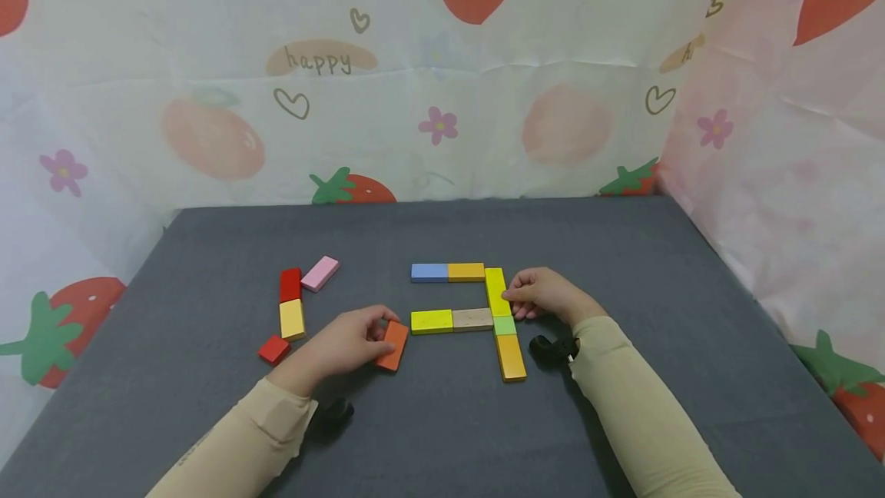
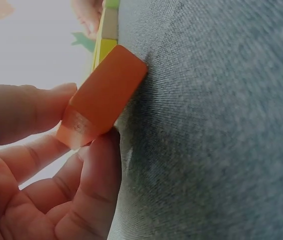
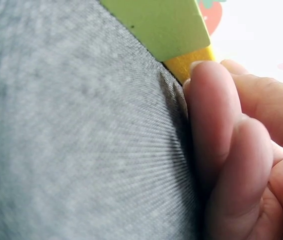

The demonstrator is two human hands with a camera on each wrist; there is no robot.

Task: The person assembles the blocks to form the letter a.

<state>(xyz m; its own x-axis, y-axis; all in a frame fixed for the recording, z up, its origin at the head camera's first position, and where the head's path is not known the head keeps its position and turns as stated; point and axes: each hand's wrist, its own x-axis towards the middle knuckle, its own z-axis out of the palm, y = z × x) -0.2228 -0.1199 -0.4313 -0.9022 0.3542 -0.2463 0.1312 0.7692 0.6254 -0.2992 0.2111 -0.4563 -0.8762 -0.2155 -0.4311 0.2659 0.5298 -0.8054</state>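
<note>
My left hand point(image 1: 350, 340) pinches an orange wooden block point(image 1: 392, 347) between thumb and fingers. In the left wrist view the same orange block point(image 2: 101, 92) is tilted, one end low by the grey cloth. To the right, fingertips of my right hand point(image 1: 546, 294) touch the right edge of a long yellow block point(image 1: 495, 290). That block lies in a column above a green block point(image 1: 505, 325) and a golden-yellow block point(image 1: 511, 360). Two rows meet the column from the left: a blue block point(image 1: 429, 273) with a golden block point(image 1: 466, 273), and a yellow block point(image 1: 432, 322) with a bare-wood block point(image 1: 472, 320).
Left of the left hand lie a red block point(image 1: 290, 283), a pale yellow block point(image 1: 293, 319), a smaller red block point(image 1: 274, 350) and a slanted pink block point(image 1: 321, 273). All rest on a grey cloth-covered table point(image 1: 442, 436). A fruit-print curtain point(image 1: 484, 98) hangs behind.
</note>
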